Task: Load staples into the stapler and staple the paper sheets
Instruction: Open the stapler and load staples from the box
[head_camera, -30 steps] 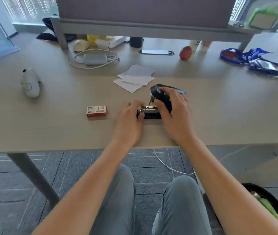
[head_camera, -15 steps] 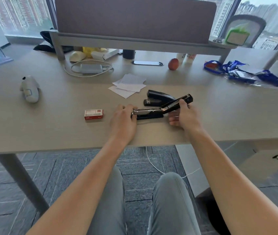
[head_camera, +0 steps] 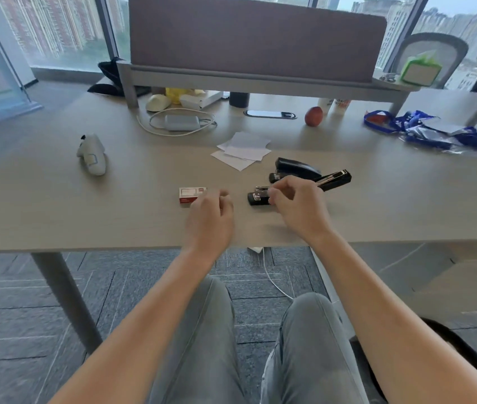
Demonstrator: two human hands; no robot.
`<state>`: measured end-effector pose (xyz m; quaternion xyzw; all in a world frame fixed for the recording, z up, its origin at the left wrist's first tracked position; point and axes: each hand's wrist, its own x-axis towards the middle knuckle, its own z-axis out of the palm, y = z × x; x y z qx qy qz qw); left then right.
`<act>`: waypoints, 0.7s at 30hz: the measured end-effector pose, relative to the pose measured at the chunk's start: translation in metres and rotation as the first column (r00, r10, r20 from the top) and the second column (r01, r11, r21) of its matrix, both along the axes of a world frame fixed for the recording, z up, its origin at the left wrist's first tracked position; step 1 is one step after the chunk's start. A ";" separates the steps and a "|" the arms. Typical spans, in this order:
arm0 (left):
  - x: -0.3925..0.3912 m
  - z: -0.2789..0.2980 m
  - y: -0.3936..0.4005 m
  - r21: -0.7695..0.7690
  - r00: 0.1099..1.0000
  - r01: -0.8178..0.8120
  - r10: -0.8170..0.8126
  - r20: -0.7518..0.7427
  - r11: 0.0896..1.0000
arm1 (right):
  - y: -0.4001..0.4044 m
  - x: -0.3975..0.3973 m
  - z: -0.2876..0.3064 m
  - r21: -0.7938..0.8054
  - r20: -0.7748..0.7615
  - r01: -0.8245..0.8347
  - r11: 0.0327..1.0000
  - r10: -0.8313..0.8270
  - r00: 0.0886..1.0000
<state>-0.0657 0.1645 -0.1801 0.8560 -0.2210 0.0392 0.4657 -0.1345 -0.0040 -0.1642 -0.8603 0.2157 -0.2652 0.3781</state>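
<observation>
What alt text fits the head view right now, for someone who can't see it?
A stapler lies opened flat on a desk, the right hand over its metal channel while the left hand reaches toward a small staple box. Loose paper sheets lie behind.

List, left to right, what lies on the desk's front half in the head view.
White mouse-like device → staple box → left hand → open stapler under the right hand → its raised black arm's tip.
</observation>
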 end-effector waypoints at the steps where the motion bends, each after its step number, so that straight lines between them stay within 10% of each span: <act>1: 0.003 0.003 0.010 0.020 0.999 -0.043 0.043 0.008 0.999 | 0.008 0.005 0.001 -0.049 -0.008 -0.033 0.998 0.033 0.999; 13: 0.058 0.008 0.052 0.145 0.963 -0.252 0.262 -0.056 0.957 | 0.054 0.080 0.018 -0.359 -0.400 -0.435 0.826 0.285 0.871; 21: 0.075 0.004 0.037 0.213 0.957 -0.256 0.278 -0.081 0.943 | 0.055 0.106 0.011 -0.284 -0.456 -0.547 0.788 0.391 0.800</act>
